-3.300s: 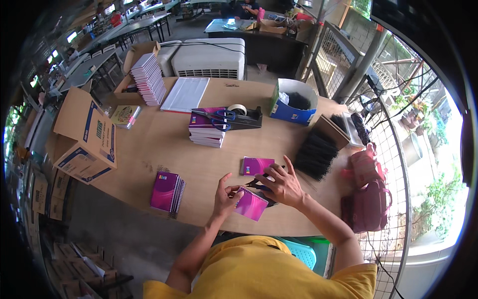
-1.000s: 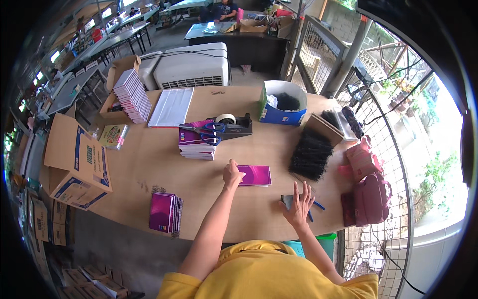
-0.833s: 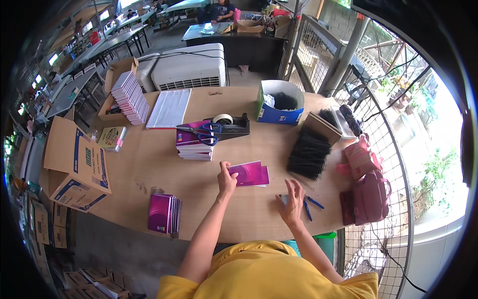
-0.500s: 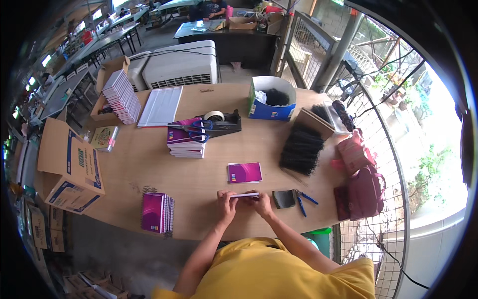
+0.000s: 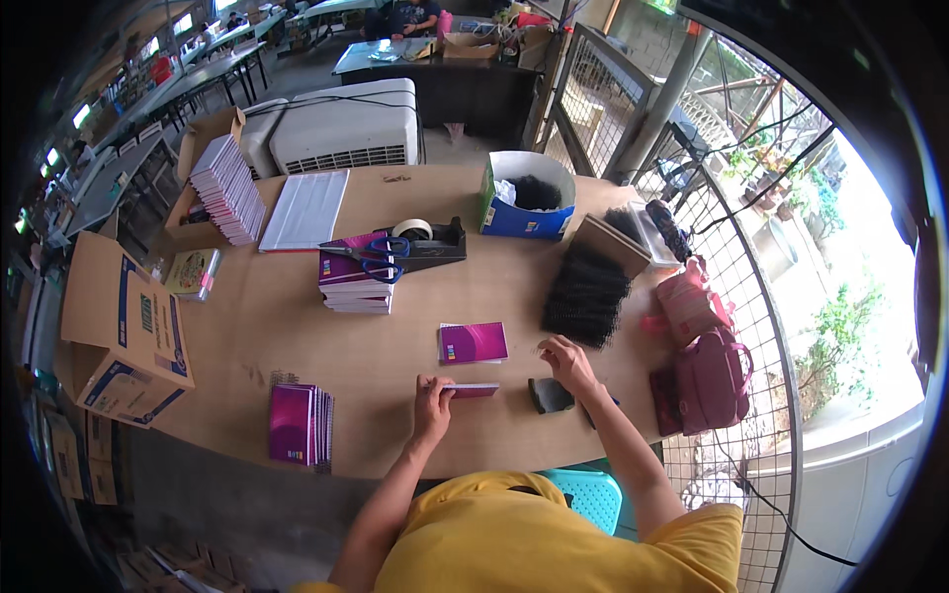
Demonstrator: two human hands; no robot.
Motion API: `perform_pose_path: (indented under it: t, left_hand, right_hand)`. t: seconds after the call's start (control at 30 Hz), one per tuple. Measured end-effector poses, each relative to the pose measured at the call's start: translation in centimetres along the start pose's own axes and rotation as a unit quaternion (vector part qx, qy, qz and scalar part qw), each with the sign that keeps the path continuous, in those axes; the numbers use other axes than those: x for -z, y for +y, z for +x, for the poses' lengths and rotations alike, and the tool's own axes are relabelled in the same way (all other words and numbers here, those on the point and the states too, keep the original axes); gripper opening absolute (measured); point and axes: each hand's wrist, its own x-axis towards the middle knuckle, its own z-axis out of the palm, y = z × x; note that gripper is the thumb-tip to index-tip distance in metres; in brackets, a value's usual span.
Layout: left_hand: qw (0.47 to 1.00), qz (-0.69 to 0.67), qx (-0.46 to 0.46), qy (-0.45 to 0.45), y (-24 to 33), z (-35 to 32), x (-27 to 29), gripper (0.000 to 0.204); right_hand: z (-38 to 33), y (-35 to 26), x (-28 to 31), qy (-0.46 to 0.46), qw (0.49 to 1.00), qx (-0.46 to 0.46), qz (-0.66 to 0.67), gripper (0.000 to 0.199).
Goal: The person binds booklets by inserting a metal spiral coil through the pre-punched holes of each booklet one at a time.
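My left hand (image 5: 432, 403) holds a thin magenta notebook (image 5: 473, 390) on edge against the wooden table (image 5: 297, 326), near its front edge. My right hand (image 5: 566, 361) hovers with fingers apart just short of a pile of black spiral bindings (image 5: 585, 294), holding nothing. A small dark pad (image 5: 550, 395) lies below that hand. Another magenta notebook (image 5: 474, 342) lies flat just beyond my hands.
A stack of magenta notebooks (image 5: 301, 424) lies at front left; a taller stack (image 5: 353, 279) with blue scissors (image 5: 374, 255) and a tape dispenser (image 5: 428, 243) stands mid-table. A blue box (image 5: 525, 211), cardboard box (image 5: 124, 316), white sheets (image 5: 306, 208) and pink bags (image 5: 704, 361) surround them.
My right hand left the notebook and reached right toward the black bindings. The left hand stays on the notebook, still on edge.
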Motion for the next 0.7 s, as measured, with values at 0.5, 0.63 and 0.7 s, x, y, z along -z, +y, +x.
perform_pose_path:
  t: [0.5, 0.63, 0.7]
  left_hand:
    - [0.999, -0.022, -0.038, 0.019, -0.4, -0.6, 1.0, 0.018]
    - [1.0, -0.016, -0.012, 0.004, -0.7, -1.2, 1.4, 0.02]
    - [1.0, -0.014, -0.013, -0.002, -0.6, -1.4, 1.5, 0.019]
  right_hand:
    - [-1.3, -7.8, -2.2, -0.121, 0.965, -0.031, 0.232, 0.02]
    - [-2.2, -7.9, -3.0, -0.054, 0.974, -0.041, 0.214, 0.019]
    - [-2.5, -8.0, -3.0, -0.052, 0.977, -0.049, 0.202, 0.019]
